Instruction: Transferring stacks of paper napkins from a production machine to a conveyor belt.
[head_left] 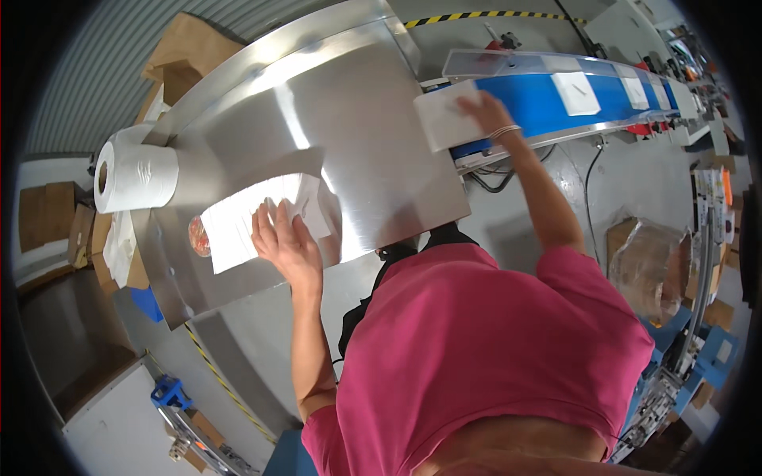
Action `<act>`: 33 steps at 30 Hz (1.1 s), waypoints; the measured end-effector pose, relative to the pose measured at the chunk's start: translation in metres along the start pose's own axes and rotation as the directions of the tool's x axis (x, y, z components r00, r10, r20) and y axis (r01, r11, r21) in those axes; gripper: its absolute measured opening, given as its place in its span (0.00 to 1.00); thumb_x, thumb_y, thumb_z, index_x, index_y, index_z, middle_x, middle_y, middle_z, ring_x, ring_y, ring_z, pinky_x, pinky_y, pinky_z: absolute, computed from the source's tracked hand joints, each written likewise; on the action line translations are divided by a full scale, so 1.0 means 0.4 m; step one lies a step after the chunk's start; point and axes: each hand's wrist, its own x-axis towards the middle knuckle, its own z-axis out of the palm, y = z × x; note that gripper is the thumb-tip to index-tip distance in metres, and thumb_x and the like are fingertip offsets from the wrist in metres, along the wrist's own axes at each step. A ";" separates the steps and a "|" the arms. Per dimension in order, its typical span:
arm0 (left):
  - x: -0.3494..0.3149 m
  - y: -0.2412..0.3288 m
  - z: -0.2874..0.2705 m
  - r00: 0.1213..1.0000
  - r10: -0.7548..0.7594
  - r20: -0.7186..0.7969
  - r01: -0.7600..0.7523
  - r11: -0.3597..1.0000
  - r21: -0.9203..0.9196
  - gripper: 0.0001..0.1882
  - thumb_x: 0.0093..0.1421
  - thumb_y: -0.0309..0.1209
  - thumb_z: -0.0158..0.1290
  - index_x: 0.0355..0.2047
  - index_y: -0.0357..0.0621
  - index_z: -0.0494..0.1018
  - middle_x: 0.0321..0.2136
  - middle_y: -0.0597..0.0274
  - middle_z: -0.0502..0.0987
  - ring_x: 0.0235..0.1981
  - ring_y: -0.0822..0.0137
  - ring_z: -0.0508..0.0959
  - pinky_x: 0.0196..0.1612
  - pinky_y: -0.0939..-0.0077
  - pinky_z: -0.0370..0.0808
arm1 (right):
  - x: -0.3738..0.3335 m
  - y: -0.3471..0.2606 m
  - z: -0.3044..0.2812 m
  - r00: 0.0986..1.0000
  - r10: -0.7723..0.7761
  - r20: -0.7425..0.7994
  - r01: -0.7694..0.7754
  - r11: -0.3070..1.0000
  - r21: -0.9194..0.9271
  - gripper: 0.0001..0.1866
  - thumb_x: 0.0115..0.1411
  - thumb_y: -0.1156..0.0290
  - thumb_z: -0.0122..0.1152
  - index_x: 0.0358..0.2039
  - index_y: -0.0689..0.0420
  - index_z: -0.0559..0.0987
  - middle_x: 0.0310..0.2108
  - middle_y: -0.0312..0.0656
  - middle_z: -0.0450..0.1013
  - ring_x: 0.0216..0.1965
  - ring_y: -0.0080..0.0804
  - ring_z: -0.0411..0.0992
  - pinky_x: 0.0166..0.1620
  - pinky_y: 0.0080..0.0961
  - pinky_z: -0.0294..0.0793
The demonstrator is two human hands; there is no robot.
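Note:
My left hand point(286, 242) lies on a fanned row of flat white pieces point(246, 226), perhaps folded sheets or packets, with its fingers spread. The row rests on a shiny metal table point(373, 143), and a round red patterned thing point(198, 236) shows at its left end. To the right, my right hand point(488, 115), with a band at the wrist, reaches over a flat white packet point(444, 119). That packet bridges the table's right edge and the near end of a blue conveyor belt point(516, 103). Motion smears the right fingers, so their grip is unclear.
More white packets point(575, 94) sit spaced along the belt, beside a clear guard rail point(524, 63). A large white paper roll point(139, 170) stands at the table's left end. Cardboard boxes point(178, 63) are behind it. A plastic-wrapped carton point(651, 266) is on the right.

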 end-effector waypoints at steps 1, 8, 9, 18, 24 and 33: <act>-0.001 -0.002 -0.005 1.000 -0.022 0.008 0.022 1.000 0.000 0.19 0.54 0.21 0.53 0.48 0.43 0.72 0.55 0.51 0.65 0.58 0.47 0.61 0.58 0.51 0.56 | -0.030 -0.098 -0.062 0.969 0.237 -0.063 -0.244 0.960 -0.141 0.37 0.55 0.45 0.58 0.51 0.67 0.68 0.51 0.56 0.68 0.51 0.45 0.68 0.53 0.31 0.66; 0.002 0.013 -0.004 0.998 -0.068 0.009 0.068 0.998 0.008 0.17 0.52 0.22 0.56 0.42 0.50 0.75 0.57 0.51 0.64 0.60 0.46 0.58 0.60 0.51 0.53 | -0.055 -0.210 0.096 0.827 -0.546 -0.135 0.507 0.827 -0.242 0.25 0.51 0.63 0.66 0.49 0.56 0.73 0.44 0.46 0.73 0.45 0.42 0.71 0.46 0.35 0.72; 0.003 0.013 -0.008 0.998 -0.061 0.012 0.061 0.998 0.009 0.17 0.52 0.22 0.56 0.42 0.50 0.75 0.57 0.51 0.64 0.60 0.46 0.58 0.60 0.51 0.53 | -0.070 -0.268 0.169 0.725 -0.688 0.025 0.672 0.700 -0.242 0.24 0.50 0.66 0.66 0.48 0.54 0.74 0.45 0.45 0.72 0.43 0.41 0.72 0.46 0.33 0.72; 0.005 -0.004 -0.019 0.998 -0.044 0.052 0.043 0.999 0.027 0.25 0.59 0.37 0.53 0.55 0.43 0.66 0.62 0.44 0.54 0.63 0.42 0.51 0.60 0.44 0.49 | -0.141 -0.463 0.336 0.700 -0.469 0.539 0.347 0.882 0.317 0.26 0.55 0.55 0.63 0.46 0.61 0.72 0.46 0.46 0.70 0.47 0.37 0.69 0.50 0.28 0.68; -0.001 -0.035 -0.031 0.999 -0.041 0.026 0.040 0.999 0.014 0.21 0.54 0.21 0.53 0.50 0.41 0.71 0.55 0.50 0.66 0.59 0.47 0.60 0.58 0.53 0.57 | -0.024 -0.128 0.175 0.980 -0.163 0.114 0.087 0.866 0.493 0.27 0.56 0.50 0.59 0.41 0.65 0.75 0.37 0.40 0.77 0.39 0.30 0.73 0.45 0.28 0.70; 0.005 -0.030 -0.015 1.000 0.009 -0.013 -0.009 1.000 0.006 0.19 0.52 0.20 0.53 0.46 0.43 0.74 0.56 0.49 0.63 0.59 0.46 0.59 0.59 0.52 0.56 | -0.025 -0.134 -0.032 0.730 -0.464 -0.502 0.070 0.781 -0.621 0.33 0.47 0.55 0.68 0.51 0.58 0.71 0.44 0.50 0.72 0.45 0.49 0.71 0.48 0.35 0.71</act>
